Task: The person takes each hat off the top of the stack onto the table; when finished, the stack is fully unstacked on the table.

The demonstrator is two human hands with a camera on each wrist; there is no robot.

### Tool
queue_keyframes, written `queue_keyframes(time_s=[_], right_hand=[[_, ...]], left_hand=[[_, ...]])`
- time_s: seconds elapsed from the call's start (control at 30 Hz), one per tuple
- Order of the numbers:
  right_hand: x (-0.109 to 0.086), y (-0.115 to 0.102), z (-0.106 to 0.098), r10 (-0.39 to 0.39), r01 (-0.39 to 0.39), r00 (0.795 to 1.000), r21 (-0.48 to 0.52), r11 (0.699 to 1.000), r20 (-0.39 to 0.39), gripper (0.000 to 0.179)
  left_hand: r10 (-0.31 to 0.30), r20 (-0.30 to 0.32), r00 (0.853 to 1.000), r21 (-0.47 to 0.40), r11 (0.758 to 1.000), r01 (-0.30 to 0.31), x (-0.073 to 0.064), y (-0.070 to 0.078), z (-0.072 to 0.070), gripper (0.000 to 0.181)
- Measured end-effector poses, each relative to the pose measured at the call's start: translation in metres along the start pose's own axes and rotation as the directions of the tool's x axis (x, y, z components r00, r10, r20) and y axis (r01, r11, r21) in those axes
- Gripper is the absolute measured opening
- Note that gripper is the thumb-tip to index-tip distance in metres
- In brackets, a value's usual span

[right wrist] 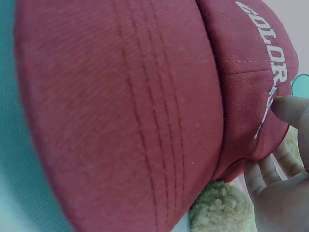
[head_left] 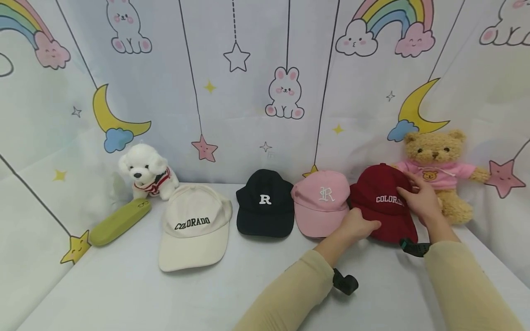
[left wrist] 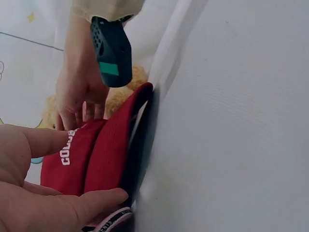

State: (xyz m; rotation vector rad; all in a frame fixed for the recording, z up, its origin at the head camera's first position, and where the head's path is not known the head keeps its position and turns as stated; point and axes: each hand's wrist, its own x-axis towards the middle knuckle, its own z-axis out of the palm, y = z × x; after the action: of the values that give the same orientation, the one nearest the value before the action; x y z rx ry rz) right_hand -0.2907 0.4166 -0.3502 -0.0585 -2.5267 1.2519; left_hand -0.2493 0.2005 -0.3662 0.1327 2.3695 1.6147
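Note:
A dark red baseball cap (head_left: pixel 381 207) with white COLORADO lettering sits at the right end of a row of caps. At its right side, my right hand (head_left: pixel 422 197) pinches the crown, thumb on the lettering and fingers behind. My left hand (head_left: pixel 352 225) grips the opposite side, near where brim and crown meet. In the left wrist view, one finger of the left hand (left wrist: pixel 43 193) lies along the brim's edge. Close beside the left hand is a pink cap (head_left: pixel 319 197) with a white letter R. A teddy bear (head_left: pixel 451 170) in a pink top sits behind the right hand.
Left of the pink cap stand a black cap (head_left: pixel 265 207) and a cream cap (head_left: pixel 194 230). A white plush dog (head_left: pixel 142 170) and a green case (head_left: pixel 120 223) are at the far left. The patterned backdrop (head_left: pixel 256 119) rises behind the white table (head_left: pixel 198 303).

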Motion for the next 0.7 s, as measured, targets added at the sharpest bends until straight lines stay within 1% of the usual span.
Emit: queue_keyframes(time_s=[0.23,0.33,0.47,0.6,0.7], right_hand=[[-0.001,0.001,0.000,-0.013,0.013,1.000,-0.026,1.000,-0.005,0.065],[-0.002,0.001,0.001,-0.037,0.036,0.999,-0.027,0.999,-0.009,0.064],[-0.003,0.002,0.002,-0.073,0.073,0.997,-0.036,0.997,-0.003,0.064],[-0.005,0.002,0.000,-0.075,0.076,0.997,-0.051,0.996,0.017,0.066],[-0.007,0.002,-0.001,-0.066,0.068,0.998,-0.073,0.995,0.021,0.067]], left_hand=[[-0.020,-0.008,1.000,-0.027,0.999,0.020,-0.006,0.002,-0.004,0.058],[-0.015,-0.004,1.000,-0.052,0.999,0.014,-0.010,0.003,-0.006,0.062],[0.012,-0.013,1.000,-0.080,0.997,-0.013,-0.012,0.001,-0.009,0.064],[0.050,-0.024,0.998,-0.094,0.994,-0.052,-0.010,-0.004,-0.015,0.059],[0.071,-0.003,0.997,-0.147,0.987,-0.071,-0.009,-0.008,-0.021,0.057]])
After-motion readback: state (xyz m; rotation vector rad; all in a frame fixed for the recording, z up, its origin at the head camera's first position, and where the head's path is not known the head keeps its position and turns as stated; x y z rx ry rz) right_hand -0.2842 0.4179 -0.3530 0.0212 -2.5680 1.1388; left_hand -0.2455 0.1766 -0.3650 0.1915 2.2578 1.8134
